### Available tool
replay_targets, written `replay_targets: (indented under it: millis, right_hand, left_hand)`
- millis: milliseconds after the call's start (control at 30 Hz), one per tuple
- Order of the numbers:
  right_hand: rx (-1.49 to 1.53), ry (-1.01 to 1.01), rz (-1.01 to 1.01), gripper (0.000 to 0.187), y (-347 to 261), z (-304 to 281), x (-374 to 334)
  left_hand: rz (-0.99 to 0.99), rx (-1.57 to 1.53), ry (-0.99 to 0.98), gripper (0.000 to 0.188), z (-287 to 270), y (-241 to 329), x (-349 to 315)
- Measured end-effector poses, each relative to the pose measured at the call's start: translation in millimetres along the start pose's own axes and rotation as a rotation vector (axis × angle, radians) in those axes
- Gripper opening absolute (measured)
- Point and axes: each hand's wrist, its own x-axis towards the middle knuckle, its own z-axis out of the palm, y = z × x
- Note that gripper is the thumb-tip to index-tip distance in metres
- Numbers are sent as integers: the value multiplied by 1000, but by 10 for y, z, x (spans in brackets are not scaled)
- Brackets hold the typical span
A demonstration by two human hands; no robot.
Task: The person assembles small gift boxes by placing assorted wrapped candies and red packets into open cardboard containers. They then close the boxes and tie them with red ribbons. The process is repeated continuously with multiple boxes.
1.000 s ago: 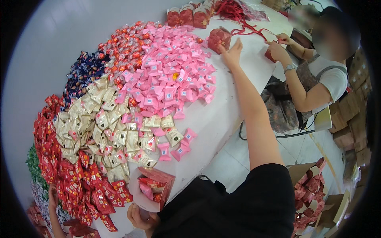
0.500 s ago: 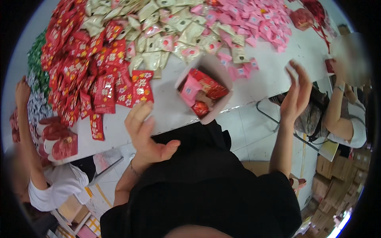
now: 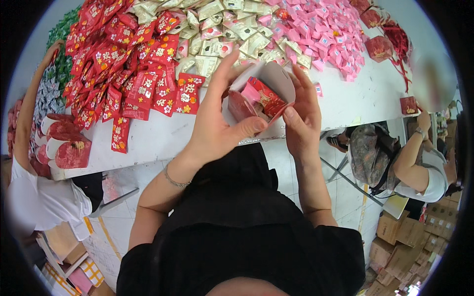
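A small open gift box [image 3: 269, 89], red outside and white inside, is held up in front of me with red and pink sweets in it. My left hand [image 3: 217, 123] grips its left side, thumb across the front. My right hand [image 3: 301, 116] holds its right side, fingers on the flap. Behind the box, the white table [image 3: 345, 106] is heaped with red packets [image 3: 143, 74], beige packets [image 3: 212, 34] and pink sweets [image 3: 321, 34].
A person in white at the left reaches an arm [image 3: 29, 103] over the table beside filled red boxes [image 3: 66, 145]. Another person [image 3: 419, 163] sits at the right. Red pouches [image 3: 385, 42] lie at the far right of the table. Cardboard cartons [image 3: 410, 241] stand on the floor.
My view swung from the table's far end down to its near edge. The box, lying on the table half a second ago, is now lifted in both hands.
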Motion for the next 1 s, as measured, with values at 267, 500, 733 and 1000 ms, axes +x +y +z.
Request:
replay_targets:
  millis: [267, 500, 733, 1000]
  right_hand:
    - [-390, 17, -298, 128, 122, -6, -122]
    - [-591, 82, -257, 119, 60, -57, -394]
    - [-1043, 851, -517, 105, -738, -1975, 48]
    - [-1257, 912, -320, 111, -661, -3733, 1248]
  left_hand:
    - [5, 88, -17, 86, -41, -48, -110]
    - [39, 195, 23, 66, -23, 17, -345]
    - [209, 992, -54, 51, -521, 194, -787]
    - [209, 1270, 25, 46, -587, -110, -859]
